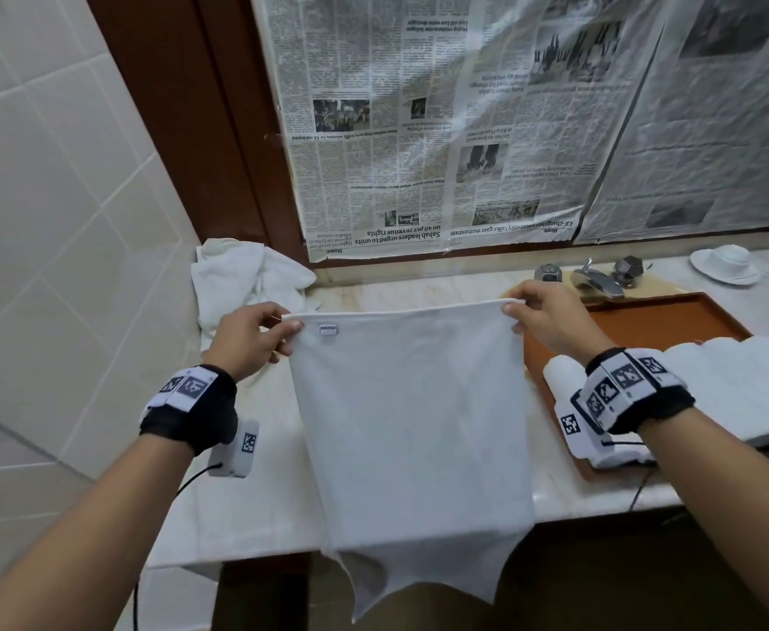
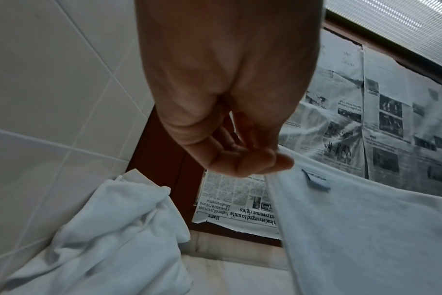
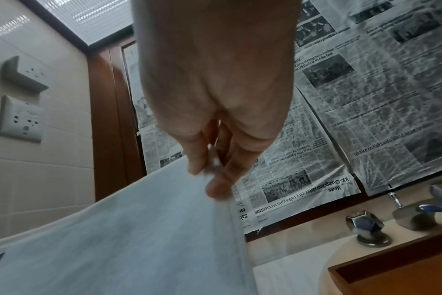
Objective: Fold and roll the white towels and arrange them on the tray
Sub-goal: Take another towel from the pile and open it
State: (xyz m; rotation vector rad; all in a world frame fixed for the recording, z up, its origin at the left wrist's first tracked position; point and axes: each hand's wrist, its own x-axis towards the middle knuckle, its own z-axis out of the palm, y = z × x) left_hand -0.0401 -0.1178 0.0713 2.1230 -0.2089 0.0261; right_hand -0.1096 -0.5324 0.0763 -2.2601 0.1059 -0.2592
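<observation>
A white towel [image 1: 412,430] hangs stretched between both hands above the marble counter, its lower end draping past the counter's front edge. My left hand [image 1: 278,332] pinches the top left corner beside a small sewn label [image 1: 328,329]. My right hand [image 1: 512,311] pinches the top right corner. The wrist views show the same pinches: left hand [image 2: 273,163] on the towel [image 2: 366,229], right hand [image 3: 209,175] on the towel [image 3: 139,239]. A brown wooden tray [image 1: 674,314] sits at the right with rolled white towels [image 1: 737,384] in it.
A heap of loose white towels [image 1: 246,280] lies in the back left corner against the tiled wall. A metal tap [image 1: 596,277] and a white cup on a saucer [image 1: 726,264] stand behind the tray. Newspaper [image 1: 464,129] covers the wall ahead.
</observation>
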